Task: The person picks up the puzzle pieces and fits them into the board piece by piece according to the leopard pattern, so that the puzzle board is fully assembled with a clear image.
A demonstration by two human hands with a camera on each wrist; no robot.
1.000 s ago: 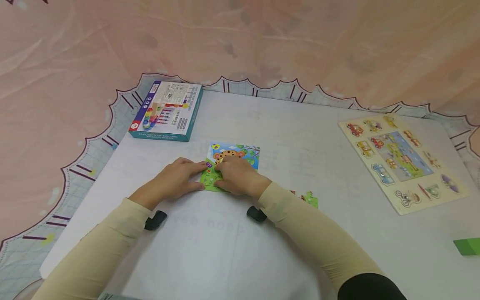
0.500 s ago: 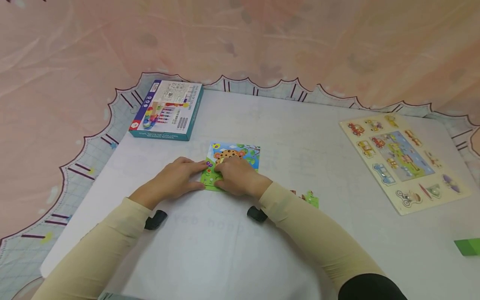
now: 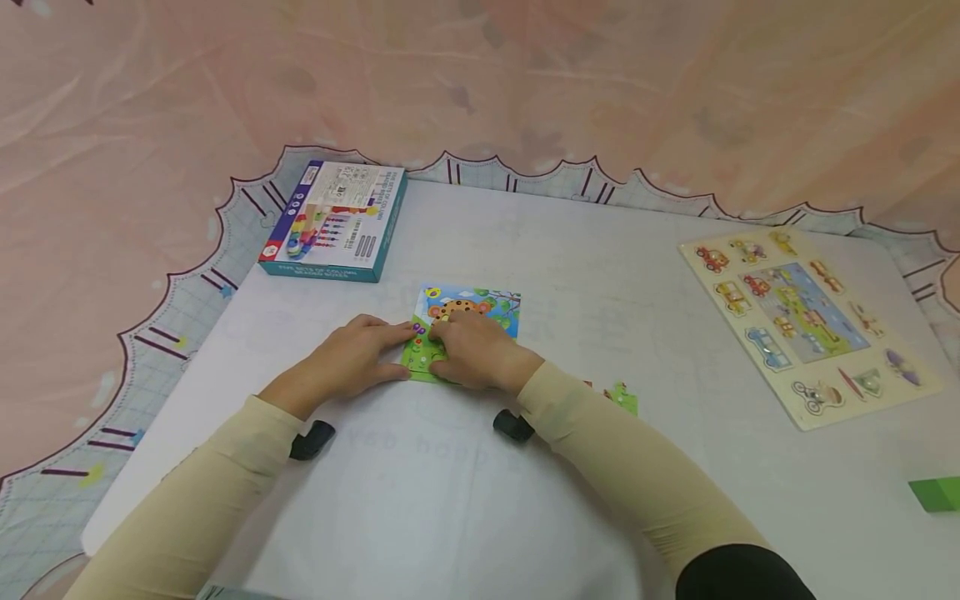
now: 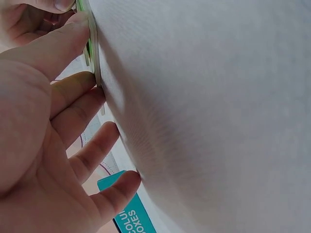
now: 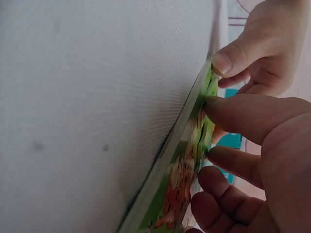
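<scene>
A small jigsaw puzzle board [image 3: 504,310] lies flat on the white table, showing a spotted animal against blue sky and green ground. My left hand [image 3: 358,357] rests at its left edge; in the left wrist view the thumb and fingertips touch the board's rim [image 4: 97,53], fingers fairly straight. My right hand [image 3: 480,350] covers the board's middle. In the right wrist view its thumb and index finger pinch a green puzzle piece [image 5: 206,127] at the board's surface, with the other fingers curled. The right hand hides much of the picture.
Loose puzzle pieces [image 3: 622,398] lie by my right forearm, partly hidden. A boxed toy [image 3: 333,221] sits at the back left. On the right are a wooden peg puzzle [image 3: 810,325] and a green block [image 3: 933,494]. A scalloped cloth [image 3: 168,321] borders the table.
</scene>
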